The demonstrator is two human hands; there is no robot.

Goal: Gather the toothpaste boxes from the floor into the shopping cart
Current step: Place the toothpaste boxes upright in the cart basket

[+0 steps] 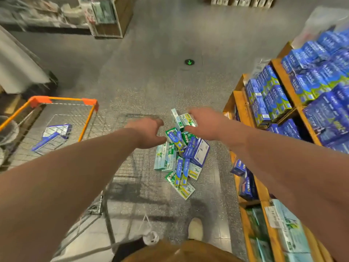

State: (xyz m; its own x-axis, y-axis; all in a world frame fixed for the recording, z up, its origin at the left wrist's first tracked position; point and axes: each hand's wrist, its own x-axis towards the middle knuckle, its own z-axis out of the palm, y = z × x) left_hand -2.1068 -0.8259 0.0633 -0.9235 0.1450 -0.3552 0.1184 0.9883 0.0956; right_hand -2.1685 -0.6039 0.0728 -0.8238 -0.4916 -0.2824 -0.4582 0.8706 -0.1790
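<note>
— On the floor ahead of us, just beside the shelf (243, 103), lies the pile (181, 154) of toothpaste boxes, heaped over one another. Why so jumbled?

— We judge they were tipped or dropped there; nothing is stacked square. Most are green and white, with a bigger blue box (197, 151) leaning across the middle.

— And the cart (62, 100)?

— It stands to our left, well apart from the pile, so each load has to be carried across. A few blue boxes (52, 136) already lie in its basket.

— What are our hands doing?

— Both arms reach out and down over the far end of the pile. Our left hand (149, 132) hangs palm down, fingers curled and spread, holding nothing. Our right hand (204, 124) is beside it, fingers bent toward a green and white box (187, 119).

— Is the right one gripping that box?

— We cannot tell. Motion blur smears the fingertips, and the box may only sit behind them.

— Why both hands together?

— We think the aim is to scoop several boxes between the palms, since they are light and loose. A slack squeeze could let the middle ones slip.
</note>
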